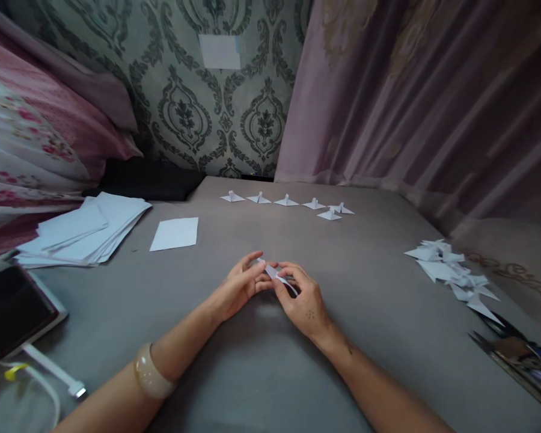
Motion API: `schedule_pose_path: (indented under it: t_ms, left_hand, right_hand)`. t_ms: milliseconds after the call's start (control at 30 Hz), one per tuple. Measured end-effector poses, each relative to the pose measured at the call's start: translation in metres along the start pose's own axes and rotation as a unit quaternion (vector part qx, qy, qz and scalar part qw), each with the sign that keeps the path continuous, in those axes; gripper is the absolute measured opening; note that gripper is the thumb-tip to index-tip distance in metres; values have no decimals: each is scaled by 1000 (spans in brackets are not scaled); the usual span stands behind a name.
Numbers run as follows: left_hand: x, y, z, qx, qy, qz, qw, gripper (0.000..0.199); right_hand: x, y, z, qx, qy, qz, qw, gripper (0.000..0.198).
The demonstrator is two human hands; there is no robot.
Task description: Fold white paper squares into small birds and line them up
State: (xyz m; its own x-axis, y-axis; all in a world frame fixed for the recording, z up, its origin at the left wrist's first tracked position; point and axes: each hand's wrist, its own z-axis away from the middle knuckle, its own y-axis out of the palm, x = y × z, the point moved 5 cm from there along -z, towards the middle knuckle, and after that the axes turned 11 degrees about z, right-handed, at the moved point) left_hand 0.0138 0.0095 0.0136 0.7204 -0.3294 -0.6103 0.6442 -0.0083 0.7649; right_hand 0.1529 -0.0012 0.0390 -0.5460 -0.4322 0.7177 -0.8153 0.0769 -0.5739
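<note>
Between my two hands, just above the grey tabletop (252,349), is a small folded piece of white paper (273,273). My left hand (243,279) pinches its left end, thumb on top. The thumb and fingers of my right hand (304,297) grip its right part, where an edge curls. Fingers hide much of the paper, so its full shape cannot be made out. Farther back stand several folded paper cranes (286,201) in a row. A flat white paper square (175,233) lies to the left, beyond my left hand.
A stack of white sheets (85,231) lies at left, before a black folded item (153,179). A tablet (15,313) and a white cable (56,370) are at near left. On the right are a pile of paper cranes (451,270) and scissors (509,367) among small items.
</note>
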Motion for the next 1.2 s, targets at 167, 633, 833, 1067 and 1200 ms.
schedule_pose_path:
  t_ms: [167, 633, 833, 1067, 1200]
  left_hand:
    - [-1, 0, 0, -47, 40, -38, 997, 63]
    - [-1, -2, -3, -20, 37, -72, 997, 44]
    - [-2, -3, -4, -46, 56, -101, 992, 39]
    - [-3, 2, -1, -59, 79, -168, 981, 30]
    - [3, 4, -1, -35, 55, -176, 982, 31]
  right_hand:
    - [-6, 1, 1, -21, 20, 14, 999, 9]
    - [-22, 14, -2, 32, 166, -176, 970, 21]
    - [-20, 14, -2, 20, 179, -185, 966, 24]
    - [-15, 17, 1, 10, 125, -101, 987, 39]
    - [-13, 20, 2, 26, 110, -88, 990, 39]
